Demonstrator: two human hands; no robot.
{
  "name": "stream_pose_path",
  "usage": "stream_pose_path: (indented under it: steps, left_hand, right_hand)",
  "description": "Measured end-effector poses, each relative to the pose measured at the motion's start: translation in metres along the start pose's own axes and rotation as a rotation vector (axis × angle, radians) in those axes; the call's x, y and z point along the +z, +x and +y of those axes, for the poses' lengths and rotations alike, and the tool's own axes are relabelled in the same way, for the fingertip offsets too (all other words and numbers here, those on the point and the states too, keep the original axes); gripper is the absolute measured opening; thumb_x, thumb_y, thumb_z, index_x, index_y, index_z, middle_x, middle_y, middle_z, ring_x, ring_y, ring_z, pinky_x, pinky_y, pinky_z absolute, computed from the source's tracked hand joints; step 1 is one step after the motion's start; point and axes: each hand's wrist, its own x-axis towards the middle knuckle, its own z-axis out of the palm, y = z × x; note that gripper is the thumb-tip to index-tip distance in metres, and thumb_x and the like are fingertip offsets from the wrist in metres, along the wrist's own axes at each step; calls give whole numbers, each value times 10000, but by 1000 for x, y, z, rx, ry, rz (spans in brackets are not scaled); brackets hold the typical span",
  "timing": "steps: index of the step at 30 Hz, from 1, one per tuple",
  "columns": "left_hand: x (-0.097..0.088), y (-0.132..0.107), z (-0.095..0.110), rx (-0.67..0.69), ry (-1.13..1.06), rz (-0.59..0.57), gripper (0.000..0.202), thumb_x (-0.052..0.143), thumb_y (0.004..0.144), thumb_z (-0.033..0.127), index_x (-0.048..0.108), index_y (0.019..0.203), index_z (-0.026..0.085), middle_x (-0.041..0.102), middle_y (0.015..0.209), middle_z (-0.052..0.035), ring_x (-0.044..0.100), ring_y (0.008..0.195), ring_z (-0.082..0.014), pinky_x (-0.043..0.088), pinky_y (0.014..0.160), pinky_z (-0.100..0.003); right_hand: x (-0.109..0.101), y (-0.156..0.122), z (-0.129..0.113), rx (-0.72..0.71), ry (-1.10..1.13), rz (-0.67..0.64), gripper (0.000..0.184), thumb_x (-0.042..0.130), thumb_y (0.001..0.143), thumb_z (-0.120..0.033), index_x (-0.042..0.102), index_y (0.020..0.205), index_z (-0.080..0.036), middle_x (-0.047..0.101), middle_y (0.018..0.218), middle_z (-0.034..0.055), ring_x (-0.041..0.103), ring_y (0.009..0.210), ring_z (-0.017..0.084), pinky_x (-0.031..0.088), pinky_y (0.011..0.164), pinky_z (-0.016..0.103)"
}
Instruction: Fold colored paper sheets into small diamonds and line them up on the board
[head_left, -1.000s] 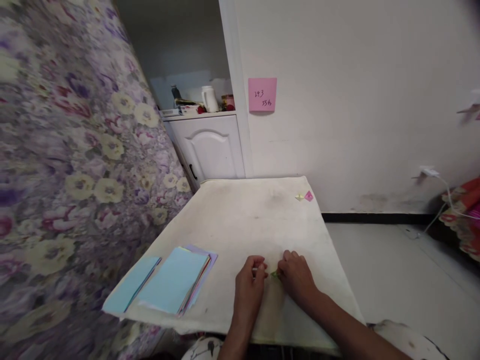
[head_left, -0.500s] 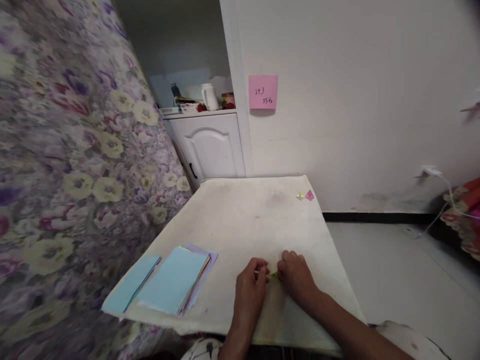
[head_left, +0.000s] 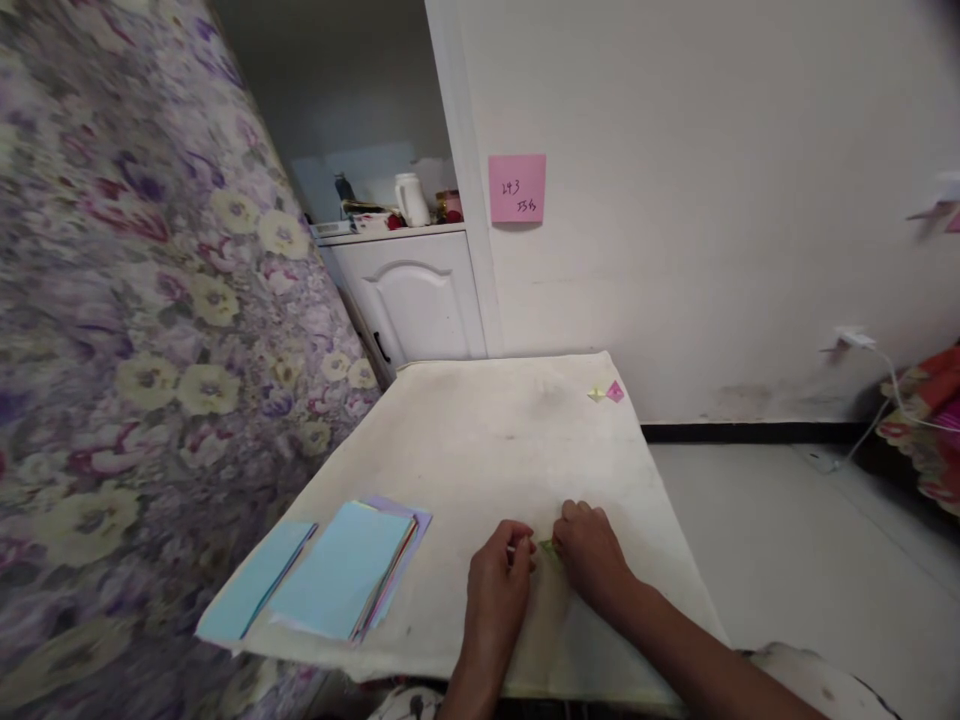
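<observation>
On the pale table cover (head_left: 465,440), near its front edge, a small folded piece of green paper (head_left: 550,547) lies between my hands. My right hand (head_left: 590,548) is closed, its fingertips gripping the paper's right part and hiding it. A small gap separates the paper's left tip from my left hand (head_left: 501,570). The left fingers are curled in towards the thumb; whether anything is between them is hidden.
Light blue sheets top a stack of coloured paper (head_left: 345,570), with a narrower blue pile (head_left: 259,580) beside it at left. Small yellow (head_left: 596,395) and pink folded papers (head_left: 615,391) sit at the far right corner. A floral curtain (head_left: 187,350) hangs along the left.
The view has shifted slightly. My left fingertips sit slightly farther from the green paper, and a bit more of it shows. The right hand keeps its grip.
</observation>
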Motion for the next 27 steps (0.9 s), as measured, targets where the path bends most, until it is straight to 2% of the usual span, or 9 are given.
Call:
stream_pose_path:
  steps: [6,8,10,13,16,19,22,27]
  left_hand:
    - [-1,-1,3,12,23,-8,192,445,803,338,594,813,217,654,707,-12,616,617,-171,432,576,-243]
    - [-1,-1,3,8,51,-23,190,438,811,335,587,825,218,653,716,-15,617,623,-174,433,580,-247]
    - [-2,0,2,9,74,-28,191,426,822,332,579,834,219,651,721,-15,617,626,-175,435,588,-253]
    - [-2,1,-1,33,98,-33,203,400,840,329,573,835,224,646,734,-18,616,653,-179,436,611,-262]
    - [1,4,-5,74,158,-40,205,389,845,308,575,829,224,642,779,-32,609,720,-188,430,654,-272]
    - [7,8,-7,115,268,-26,193,398,837,269,584,828,218,631,819,-43,589,758,-191,415,682,-277]
    - [15,13,-9,137,390,-31,186,408,820,218,594,814,206,614,809,-39,567,747,-174,401,685,-264]
    - [26,22,-11,78,562,-57,171,416,806,180,586,793,196,603,813,-28,555,745,-143,384,677,-234]
  right_hand:
    - [3,0,-5,-1,28,7,162,495,806,-89,624,729,-147,580,854,99,494,866,229,300,739,347]
    - [-2,-1,-3,1,56,12,147,506,798,-102,623,724,-152,581,845,91,502,852,221,311,736,336]
    - [-12,-3,3,-7,93,21,102,539,774,-126,626,799,-174,580,872,66,507,849,201,328,735,309]
    - [-28,-5,19,1,195,55,230,559,733,-118,594,941,-211,573,892,21,513,841,163,348,738,264]
    - [-39,-5,34,69,317,93,212,516,734,-90,593,897,-200,579,831,8,522,792,149,355,727,252]
    - [-39,-5,43,102,337,77,161,483,753,-105,598,826,-192,591,798,9,535,741,142,357,679,241]
    - [-34,-6,42,100,350,36,132,492,753,-128,603,766,-199,606,765,0,546,715,134,350,647,224]
    - [-27,-9,34,97,348,-9,112,517,737,-146,607,740,-213,626,765,-8,557,720,131,333,640,215]
